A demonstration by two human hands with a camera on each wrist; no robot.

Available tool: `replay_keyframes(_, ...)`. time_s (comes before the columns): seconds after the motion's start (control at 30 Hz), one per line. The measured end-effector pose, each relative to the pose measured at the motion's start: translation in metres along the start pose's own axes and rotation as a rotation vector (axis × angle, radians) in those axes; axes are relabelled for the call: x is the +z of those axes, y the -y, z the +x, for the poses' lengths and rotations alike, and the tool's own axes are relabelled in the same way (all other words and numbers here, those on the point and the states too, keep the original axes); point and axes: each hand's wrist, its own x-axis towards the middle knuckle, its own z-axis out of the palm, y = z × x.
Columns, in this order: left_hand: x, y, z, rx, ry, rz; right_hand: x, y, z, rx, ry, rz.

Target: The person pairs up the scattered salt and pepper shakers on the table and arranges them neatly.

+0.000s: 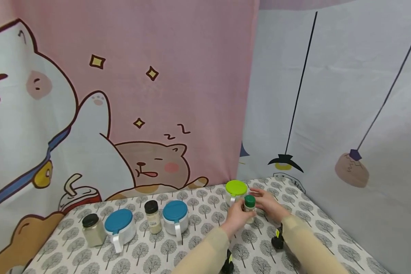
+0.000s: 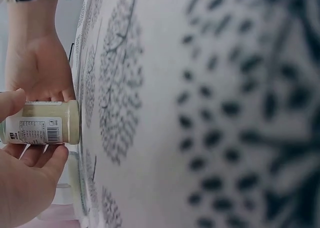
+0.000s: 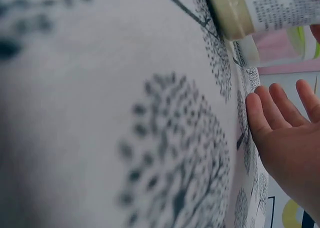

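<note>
My left hand [image 1: 237,217] grips a small seasoning jar [image 1: 249,202] with a green cap, thumb on one side and fingers on the other. Pale contents and a white printed label show on the jar [image 2: 45,123] in the left wrist view. My right hand [image 1: 268,204] is just right of the jar, its fingers extended. Nothing lies in the palm of that hand [image 3: 287,138] in the right wrist view. Right behind the jar stands a white container [image 1: 236,188] with a lime-green lid, partly hidden by the jar and hands.
On the left part of the tree-patterned tablecloth [image 1: 205,228] stand a square black-capped jar [image 1: 94,231], a blue-lidded white container [image 1: 119,224], a round black-capped jar [image 1: 153,217] and another blue-lidded container [image 1: 176,217]. Printed curtains [image 1: 198,95] hang behind the table.
</note>
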Motion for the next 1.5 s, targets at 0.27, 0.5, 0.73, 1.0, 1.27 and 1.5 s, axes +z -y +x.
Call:
replay_keyframes(0.27, 0.0, -0.009, -0.005, 0.062, 0.028, 0.043, 0.002, 0.001, 0.015, -0.036, 0.078, -0.029)
replay_keyframes(0.5, -0.004, -0.007, -0.008, 0.041, 0.035, 0.042, 0.007, 0.002, 0.022, -0.018, 0.068, -0.128)
replay_keyframes(0.73, -0.005, -0.004, -0.007, 0.04, 0.013, 0.055, 0.011, -0.001, 0.029, -0.021, 0.045, -0.225)
replay_keyframes(1.0, -0.005, 0.002, -0.008, 0.063, 0.018, 0.072, 0.021, -0.002, 0.029, -0.113, 0.04, -0.372)
replay_keyframes(1.27, -0.008, 0.002, -0.008, 0.043, 0.003, 0.07, 0.026, 0.003, 0.029, -0.226, 0.048, -0.365)
replay_keyframes(1.5, -0.013, 0.001, -0.009, 0.017, -0.002, 0.083, 0.035, 0.011, 0.032, -0.261, 0.059, -0.365)
